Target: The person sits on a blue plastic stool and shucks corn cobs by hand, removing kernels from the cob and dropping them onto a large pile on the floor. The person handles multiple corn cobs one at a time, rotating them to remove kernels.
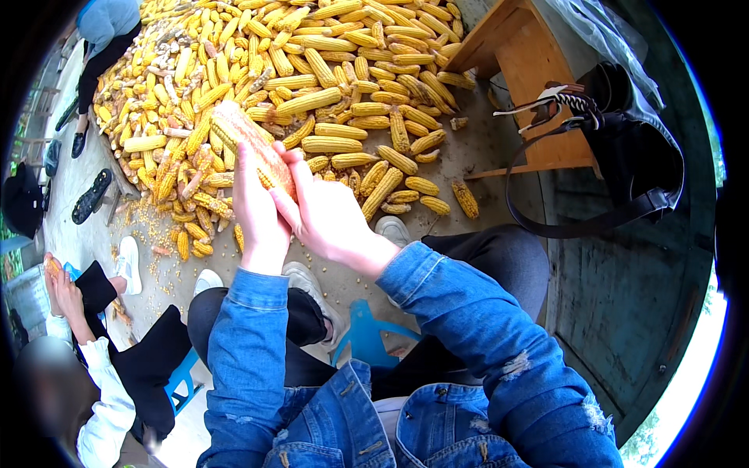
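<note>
An ear of corn [250,143] is held up between my two hands, tilted away from me. Part of it carries yellow kernels, while a reddish strip of bare cob runs along its right side. My left hand [257,210] supports it from the left and below. On its right side, my right hand [330,213] grips the lower end, the thumb lying across the cob near my left palm. The fingers hide the ear's near end. Behind it, a large heap of corn ears [327,99] spreads over the concrete floor.
A wooden stand [535,64] is at the right, with a black bag [629,134] beside it. Loose kernels [155,257] litter the floor. A blue plastic stool [367,336] shows between my legs. At left, a seated person [105,403] holds an ear; another person [111,29] is beyond.
</note>
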A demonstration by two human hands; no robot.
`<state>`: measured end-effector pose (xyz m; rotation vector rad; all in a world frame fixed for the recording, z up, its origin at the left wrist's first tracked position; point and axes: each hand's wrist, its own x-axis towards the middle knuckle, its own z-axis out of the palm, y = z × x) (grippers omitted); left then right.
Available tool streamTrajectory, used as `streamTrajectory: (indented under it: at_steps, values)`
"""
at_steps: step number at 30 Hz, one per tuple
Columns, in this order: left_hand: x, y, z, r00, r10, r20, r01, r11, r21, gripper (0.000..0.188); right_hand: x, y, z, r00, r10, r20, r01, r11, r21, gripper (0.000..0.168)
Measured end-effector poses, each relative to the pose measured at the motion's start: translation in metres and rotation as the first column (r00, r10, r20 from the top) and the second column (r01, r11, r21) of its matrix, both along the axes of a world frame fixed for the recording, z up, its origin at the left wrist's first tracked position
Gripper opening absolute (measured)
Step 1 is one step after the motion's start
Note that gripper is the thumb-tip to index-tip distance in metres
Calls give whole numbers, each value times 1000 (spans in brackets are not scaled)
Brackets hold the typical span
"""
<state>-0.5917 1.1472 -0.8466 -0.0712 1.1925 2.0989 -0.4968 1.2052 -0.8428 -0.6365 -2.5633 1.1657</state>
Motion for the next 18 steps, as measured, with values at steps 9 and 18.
streamTrajectory:
  at_steps: [9, 18]
  values:
    - [5, 1, -10, 998, 68, 15, -67, 997, -33, 44, -2, -8, -17, 992, -112, -55, 93, 957, -274, 34]
    - [2, -2, -14, 990, -16, 139, 26, 997, -72, 49, -4, -8, -6, 982, -184, -46, 128, 823, -553, 45]
